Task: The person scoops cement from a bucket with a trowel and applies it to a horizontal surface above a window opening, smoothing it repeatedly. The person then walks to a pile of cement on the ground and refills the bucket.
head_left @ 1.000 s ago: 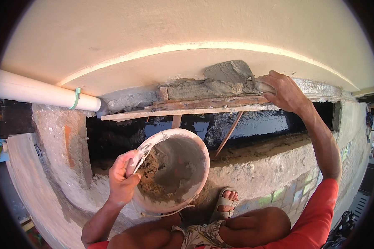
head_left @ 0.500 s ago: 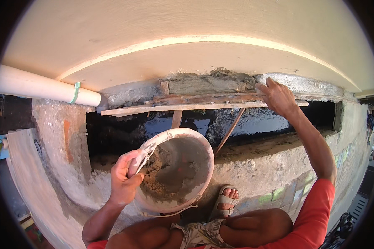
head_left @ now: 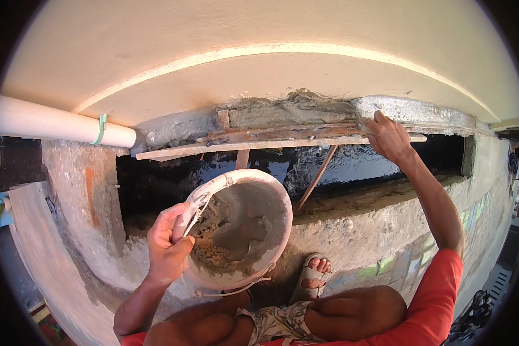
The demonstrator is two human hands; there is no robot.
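Observation:
My left hand [head_left: 167,242] is closed on the rim of a pale bucket [head_left: 281,225] with wet grey mortar and brown sand inside and a cord handle. My right hand [head_left: 389,138] is closed on a trowel [head_left: 360,123], largely hidden behind my fingers, at the right end of a lumpy band of grey mortar [head_left: 288,109] along the wall foot. Below that band, a brown timber strip [head_left: 282,131] and a paler board [head_left: 184,151] lie across the far side of an opening in the concrete, with dark water [head_left: 357,173] in it.
A cream wall [head_left: 259,34] rises beyond the opening. A white pipe [head_left: 52,118] with a green clip runs along it at left. A thin stick [head_left: 317,176] slants into the water. My sandalled foot [head_left: 311,277] rests on the concrete near edge [head_left: 375,225], right of the bucket.
The mortar-laden trowel blade, raised against the wall a second ago, has dropped largely out of sight behind my right hand, which is slightly lower. My left hand still grips the bucket.

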